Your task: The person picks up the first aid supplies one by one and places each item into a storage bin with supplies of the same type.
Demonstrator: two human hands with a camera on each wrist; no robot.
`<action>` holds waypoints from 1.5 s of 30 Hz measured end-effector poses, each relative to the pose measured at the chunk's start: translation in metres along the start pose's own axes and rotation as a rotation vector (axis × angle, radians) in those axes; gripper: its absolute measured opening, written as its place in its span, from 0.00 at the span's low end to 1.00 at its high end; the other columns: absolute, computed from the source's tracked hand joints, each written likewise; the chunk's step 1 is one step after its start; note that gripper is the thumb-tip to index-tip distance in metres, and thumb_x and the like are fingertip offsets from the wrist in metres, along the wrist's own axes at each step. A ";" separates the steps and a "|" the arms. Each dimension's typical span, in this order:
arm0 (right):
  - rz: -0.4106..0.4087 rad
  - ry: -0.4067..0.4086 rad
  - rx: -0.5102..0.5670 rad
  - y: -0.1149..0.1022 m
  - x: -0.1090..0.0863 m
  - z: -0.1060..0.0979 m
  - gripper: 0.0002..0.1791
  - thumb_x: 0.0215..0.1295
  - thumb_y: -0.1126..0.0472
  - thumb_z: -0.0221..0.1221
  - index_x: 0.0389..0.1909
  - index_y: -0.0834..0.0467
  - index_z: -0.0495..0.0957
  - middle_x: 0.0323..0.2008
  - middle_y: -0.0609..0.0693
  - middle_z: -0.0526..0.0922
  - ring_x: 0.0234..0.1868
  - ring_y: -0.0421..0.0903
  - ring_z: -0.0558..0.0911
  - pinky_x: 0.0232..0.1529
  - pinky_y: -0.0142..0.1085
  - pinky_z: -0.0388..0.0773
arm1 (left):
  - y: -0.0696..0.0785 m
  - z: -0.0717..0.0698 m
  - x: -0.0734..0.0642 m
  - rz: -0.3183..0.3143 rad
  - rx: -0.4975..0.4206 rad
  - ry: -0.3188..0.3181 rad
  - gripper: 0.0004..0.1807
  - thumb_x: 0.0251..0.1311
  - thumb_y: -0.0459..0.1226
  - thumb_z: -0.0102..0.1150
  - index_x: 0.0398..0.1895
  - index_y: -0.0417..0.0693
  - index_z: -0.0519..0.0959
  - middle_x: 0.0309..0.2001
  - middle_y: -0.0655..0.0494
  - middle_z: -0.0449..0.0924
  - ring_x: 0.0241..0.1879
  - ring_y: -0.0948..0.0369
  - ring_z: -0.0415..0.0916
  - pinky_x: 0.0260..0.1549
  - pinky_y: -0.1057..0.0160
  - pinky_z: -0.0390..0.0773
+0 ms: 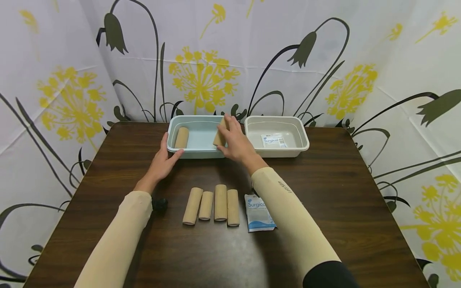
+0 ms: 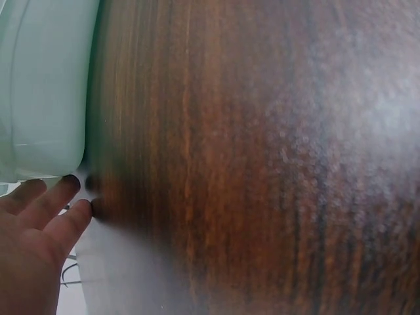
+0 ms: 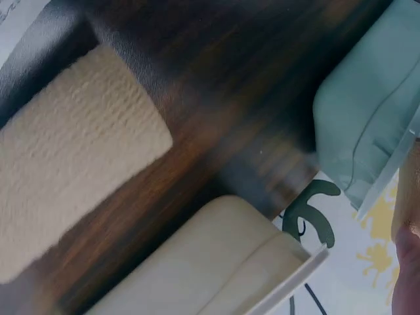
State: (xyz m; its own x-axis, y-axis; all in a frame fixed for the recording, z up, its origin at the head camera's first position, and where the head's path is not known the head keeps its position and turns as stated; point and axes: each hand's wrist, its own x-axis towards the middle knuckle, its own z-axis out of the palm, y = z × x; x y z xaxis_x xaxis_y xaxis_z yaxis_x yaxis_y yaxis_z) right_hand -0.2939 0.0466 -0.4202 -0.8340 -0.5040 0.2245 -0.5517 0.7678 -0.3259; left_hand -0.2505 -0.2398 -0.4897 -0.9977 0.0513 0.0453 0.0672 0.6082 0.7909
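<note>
Right hand [image 1: 235,140] pinched tilted cardboard-like tube [image 1: 218,139] over right end of pale-blue plastic tray [image 1: 199,154]. Step seemed to be tube placement; next move likely called for lowering, then release. Left of grip: second tube [image 1: 182,138] lay inside; left hand [image 1: 160,162] touched tray corner, fingers extended. Right of grip: off-white tray [image 1: 275,153]. Nearer body: four smooth cylinders [image 1: 221,203], flat glossy packet [image 1: 258,215], on wood-grain table [image 1: 342,192].
</note>
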 end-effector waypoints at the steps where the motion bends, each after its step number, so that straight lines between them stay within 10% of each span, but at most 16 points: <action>1: 0.004 -0.002 -0.005 0.000 0.000 0.001 0.36 0.62 0.52 0.66 0.70 0.56 0.67 0.76 0.58 0.46 0.77 0.56 0.42 0.66 0.47 0.62 | 0.000 0.000 0.000 0.004 0.002 -0.003 0.50 0.68 0.58 0.50 0.78 0.62 0.27 0.77 0.40 0.41 0.73 0.39 0.46 0.65 0.34 0.46; 22: -0.104 -0.035 0.037 0.007 -0.028 0.006 0.19 0.69 0.57 0.59 0.59 0.56 0.78 0.70 0.57 0.62 0.68 0.53 0.65 0.60 0.42 0.68 | 0.000 0.001 0.006 0.011 -0.011 -0.013 0.50 0.68 0.58 0.50 0.78 0.62 0.27 0.77 0.41 0.39 0.73 0.39 0.44 0.65 0.32 0.46; 37: -0.234 -0.200 0.113 0.013 -0.118 -0.005 0.25 0.66 0.55 0.62 0.63 0.56 0.75 0.68 0.55 0.65 0.64 0.51 0.69 0.59 0.44 0.71 | -0.003 0.001 0.003 -0.003 -0.010 -0.002 0.50 0.68 0.59 0.49 0.78 0.63 0.27 0.77 0.39 0.41 0.73 0.38 0.45 0.64 0.32 0.46; 45: -0.240 -0.339 0.132 0.005 -0.155 0.000 0.40 0.63 0.37 0.61 0.71 0.52 0.66 0.73 0.55 0.57 0.65 0.53 0.70 0.59 0.46 0.72 | -0.008 0.003 0.006 0.020 -0.012 -0.002 0.50 0.68 0.58 0.50 0.78 0.63 0.27 0.77 0.40 0.41 0.73 0.38 0.46 0.64 0.32 0.47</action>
State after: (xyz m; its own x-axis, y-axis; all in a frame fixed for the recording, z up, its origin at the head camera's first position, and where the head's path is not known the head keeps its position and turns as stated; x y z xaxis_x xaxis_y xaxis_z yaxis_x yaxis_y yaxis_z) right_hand -0.1677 0.1284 -0.4564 -0.6252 -0.7805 0.0009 -0.7083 0.5668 -0.4207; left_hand -0.2572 -0.2421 -0.4975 -0.9961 0.0650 0.0602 0.0872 0.5972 0.7973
